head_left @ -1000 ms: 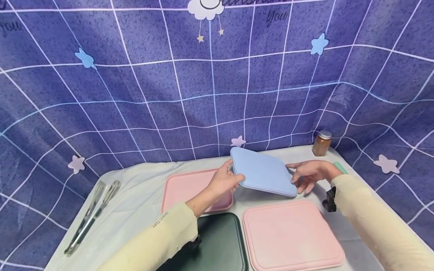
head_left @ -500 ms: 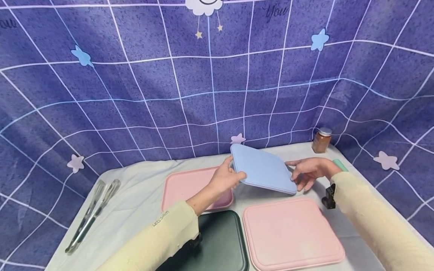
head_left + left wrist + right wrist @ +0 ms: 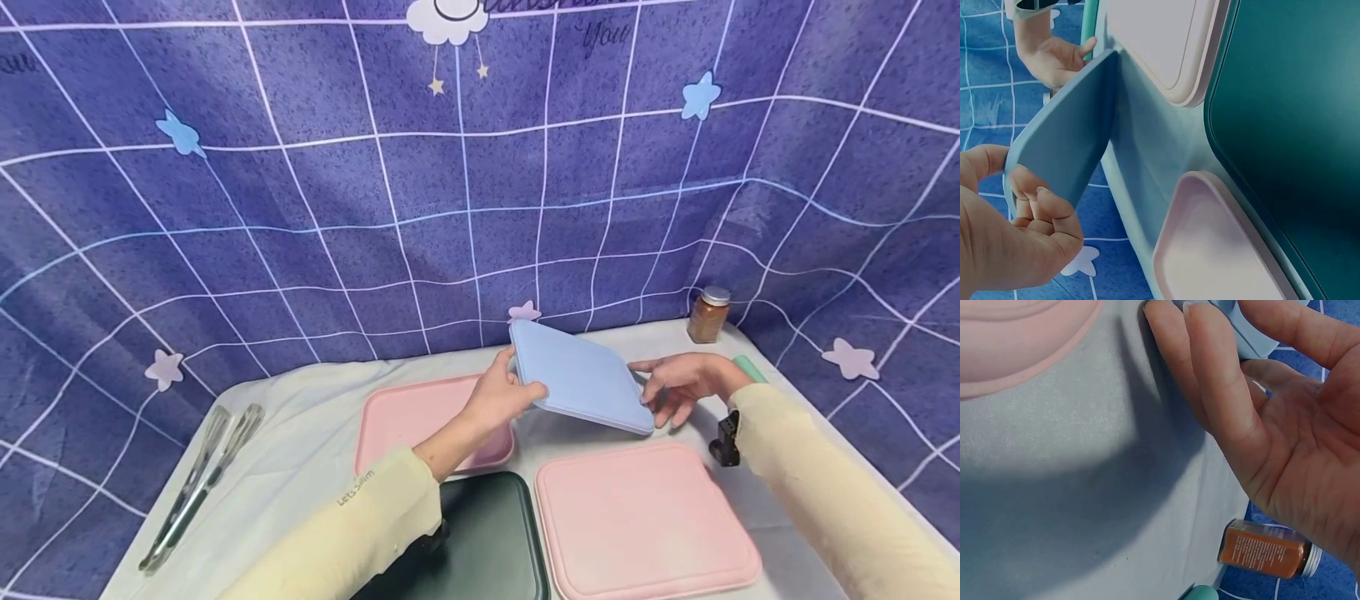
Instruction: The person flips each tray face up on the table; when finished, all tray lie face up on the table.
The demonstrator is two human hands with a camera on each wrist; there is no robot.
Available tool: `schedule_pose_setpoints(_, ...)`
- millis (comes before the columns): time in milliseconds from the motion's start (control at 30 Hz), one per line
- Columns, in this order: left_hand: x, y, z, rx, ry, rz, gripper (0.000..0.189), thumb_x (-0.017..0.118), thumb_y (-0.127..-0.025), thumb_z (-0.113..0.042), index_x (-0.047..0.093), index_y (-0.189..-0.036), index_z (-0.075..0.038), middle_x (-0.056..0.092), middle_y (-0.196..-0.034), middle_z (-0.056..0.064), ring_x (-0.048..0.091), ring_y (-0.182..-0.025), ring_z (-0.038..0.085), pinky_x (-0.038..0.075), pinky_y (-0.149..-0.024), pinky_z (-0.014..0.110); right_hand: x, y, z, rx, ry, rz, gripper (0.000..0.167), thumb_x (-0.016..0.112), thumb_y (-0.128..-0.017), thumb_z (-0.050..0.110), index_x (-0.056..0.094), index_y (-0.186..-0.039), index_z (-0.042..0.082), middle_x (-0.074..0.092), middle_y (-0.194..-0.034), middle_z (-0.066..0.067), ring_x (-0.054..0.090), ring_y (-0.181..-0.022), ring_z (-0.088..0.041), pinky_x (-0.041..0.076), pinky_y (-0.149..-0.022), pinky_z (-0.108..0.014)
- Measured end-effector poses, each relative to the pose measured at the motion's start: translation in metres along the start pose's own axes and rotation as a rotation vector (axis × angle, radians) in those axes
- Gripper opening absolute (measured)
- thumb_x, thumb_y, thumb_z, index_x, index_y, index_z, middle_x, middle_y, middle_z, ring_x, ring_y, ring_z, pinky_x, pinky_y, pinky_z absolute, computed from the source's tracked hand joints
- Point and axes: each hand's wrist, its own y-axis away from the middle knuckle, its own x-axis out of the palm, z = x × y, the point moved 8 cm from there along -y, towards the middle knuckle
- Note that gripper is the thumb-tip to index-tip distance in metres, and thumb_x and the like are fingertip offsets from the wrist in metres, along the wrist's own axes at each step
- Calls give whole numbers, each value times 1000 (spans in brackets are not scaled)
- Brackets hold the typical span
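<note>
A light blue tray (image 3: 577, 375) with rounded corners is raised at a tilt over the back of the table, its far left corner highest. My left hand (image 3: 498, 396) grips its left edge, thumb on the upper face. In the left wrist view, the curled fingers of the left hand (image 3: 1029, 231) lie against the tray's underside (image 3: 1075, 125). My right hand (image 3: 686, 385) holds the right edge near the low front corner. The right wrist view shows the right hand (image 3: 1272, 425) with fingers bent about the tray's corner (image 3: 1250, 334); the rest of the tray is out of frame.
A small pink tray (image 3: 390, 425) lies behind a dark green tray (image 3: 487, 533), partly under my left arm. A larger pink board or tray (image 3: 648, 521) lies in front. Metal tongs (image 3: 202, 483) rest at left. A brown-filled jar (image 3: 708, 317) and green object (image 3: 750, 368) are at back right.
Both hands keep the blue tray in almost the same tilted pose. The head view shifts slightly; nothing is let go or newly taken.
</note>
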Motion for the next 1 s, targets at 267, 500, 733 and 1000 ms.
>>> schedule_pose_setpoints(267,0,3,-1,6,-30,-6,93,71,-77,-10,24,-158,-10,57,-74,1,45,-55,10,35,-49,22,4,1,1,-9,6,5,99,61,-89,10,-5,-162,15,61,-88,-14,72,-69,-20,60,-61,-36)
schedule_pose_setpoints(500,-2,4,-6,10,-44,-9,92,71,-78,-10,25,-158,-11,68,-87,7,54,-66,12,40,-56,23,4,1,3,-6,8,7,99,61,-89,10,-5,-162,16,62,-87,-14,72,-70,-21,60,-61,-37)
schedule_pose_setpoints(733,-3,4,-15,30,-84,-19,95,72,-78,-12,23,-159,-9,73,-99,14,60,-81,16,44,-63,27,7,-1,4,-9,3,13,98,61,-89,10,-5,-162,16,61,-88,-14,73,-71,-22,60,-61,-37)
schedule_pose_setpoints(1000,-2,5,-19,35,-99,-29,94,72,-76,-10,25,-157,-7,73,-98,13,62,-84,15,46,-69,25,7,-1,3,-1,0,-2,99,62,-88,11,-3,-162,16,63,-88,-13,73,-71,-21,60,-61,-36)
